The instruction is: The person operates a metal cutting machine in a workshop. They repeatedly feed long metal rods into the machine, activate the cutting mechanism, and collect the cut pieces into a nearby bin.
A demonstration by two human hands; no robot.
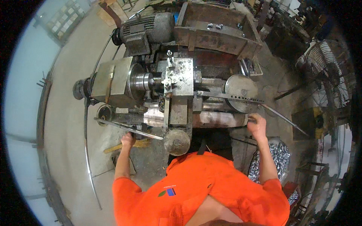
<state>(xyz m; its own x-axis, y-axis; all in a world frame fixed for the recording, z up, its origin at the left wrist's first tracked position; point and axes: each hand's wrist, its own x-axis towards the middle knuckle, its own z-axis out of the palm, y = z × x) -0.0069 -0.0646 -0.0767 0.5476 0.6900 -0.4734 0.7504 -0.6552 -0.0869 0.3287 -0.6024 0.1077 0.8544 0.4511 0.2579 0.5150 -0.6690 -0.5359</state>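
A lathe-like machine stands before me, with a round steel chuck (142, 81) and a square metal block (181, 76) on its slide. My left hand (128, 139) is closed at the machine's front left, just under a long steel lever (130, 128) that runs to a round disc (177, 142). What its fingers hold is hidden. My right hand (257, 127) is closed around a short dark handle (250, 119) at the right end of a smooth horizontal metal cylinder (220, 119). Above that hand is a larger disc (241, 90) with a perforated flat bar across it.
An electric motor (145, 32) and a rusty open metal tray (215, 35) holding a few small parts lie behind the machine. A sack of small shiny metal parts (277, 160) sits by my right arm. A fan (325, 73) stands at right. Long rods stick out on both sides.
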